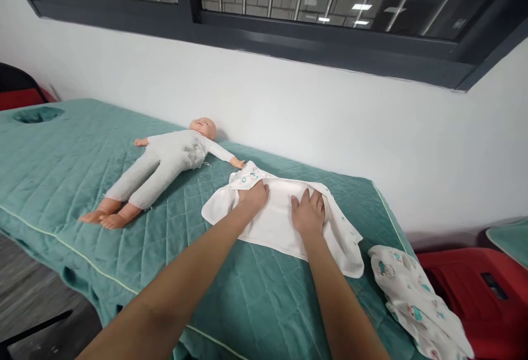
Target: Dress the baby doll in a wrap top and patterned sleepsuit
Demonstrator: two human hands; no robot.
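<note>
A small white baby shirt (pixel 280 220) lies spread on the bed with its plain inner side up; a printed edge is folded over at the top left. My left hand (pixel 256 196) is closed at the left part of the shirt, its fingers curled at the cloth and partly hidden. On the right part, my right hand (pixel 309 212) rests palm down with its fingers apart, fingertips near the folded right edge. To the left lies a baby doll (pixel 175 154) on its back in pale clothes, one hand close to the shirt's upper corner.
A green quilted bed cover (pixel 103 250) with a round hole (pixel 39 114) at its far left lies under everything. White printed cloth (pixel 416 299) lies at the right edge, beside a red object (pixel 474 288). Behind the bed are a white wall and a dark-framed window (pixel 322 41).
</note>
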